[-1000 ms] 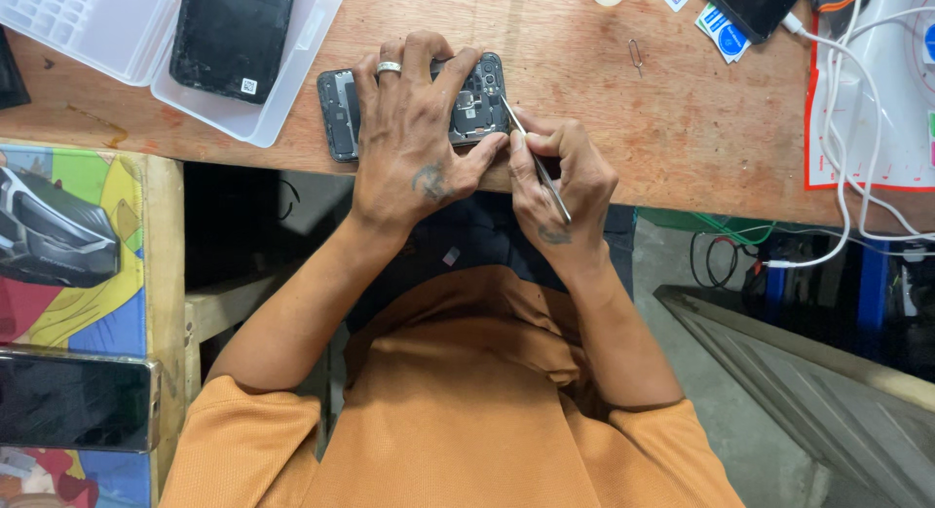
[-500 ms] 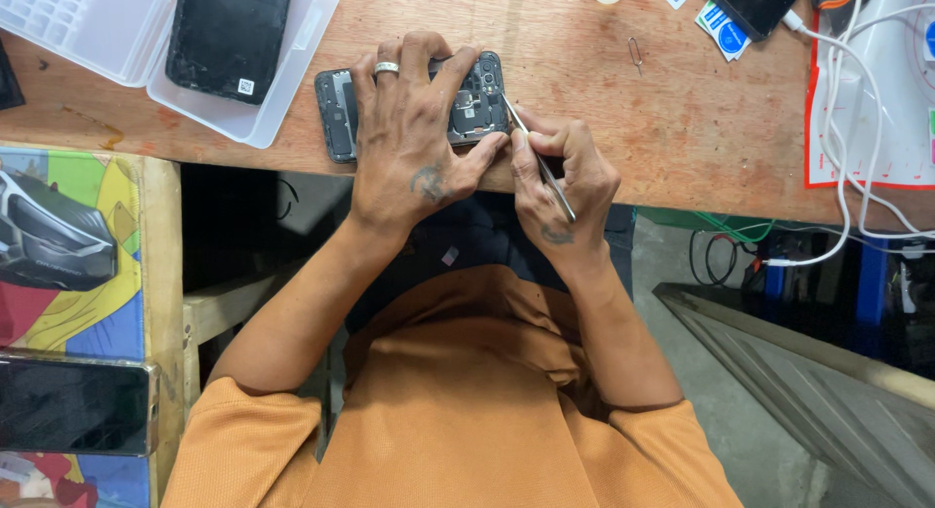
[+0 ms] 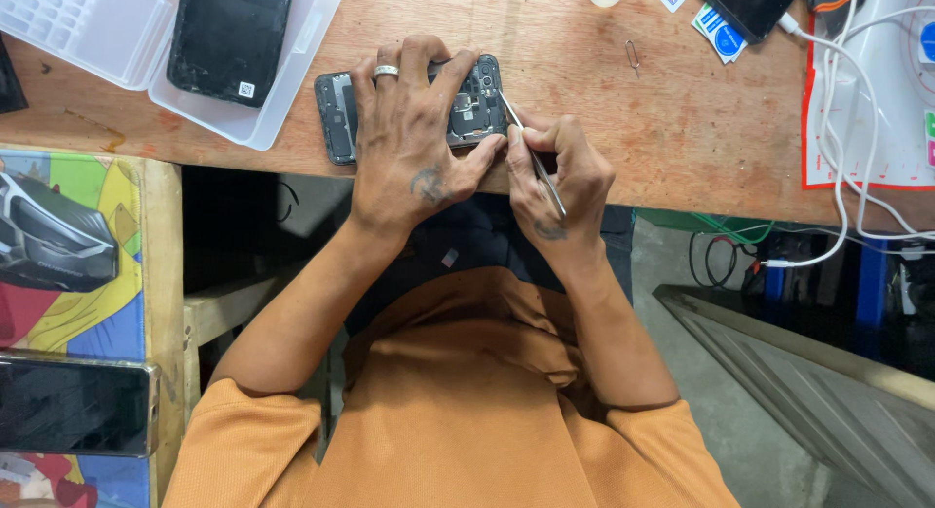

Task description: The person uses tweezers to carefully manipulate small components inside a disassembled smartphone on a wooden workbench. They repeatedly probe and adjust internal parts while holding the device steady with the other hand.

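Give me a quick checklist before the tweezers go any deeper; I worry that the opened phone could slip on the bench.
1. Left hand presses the opened phone flat on the wooden bench: ok.
2. Right hand grips the tweezers: ok.
3. Tweezer tip rests at the phone's right edge, by the camera end: ok.
4. Whether the tip holds a screw or part: cannot tell, too small.
5. Phone lies fully on the bench, though near its front edge: ok.
6. White cables lie off to the right, apart from both hands: ok.

Phone (image 3: 341,118) on bench (image 3: 682,128) — tray (image 3: 243,128) to its left.
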